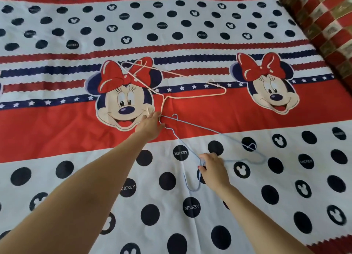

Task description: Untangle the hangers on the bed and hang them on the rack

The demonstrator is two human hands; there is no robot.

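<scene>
Two thin wire hangers lie on the bed, joined where they meet. The pale pink hanger is spread over the printed cartoon face, its neck running down to my left hand. My left hand is closed on that neck where the hook meets a corner of the blue hanger. The light blue hanger lies nearer to me, its hook curling towards me. My right hand grips the blue hanger at the base of its hook. No rack is in view.
The bed sheet is red, white and navy with dots and cartoon faces. A red and gold checked quilt is bunched along the far right edge of the bed.
</scene>
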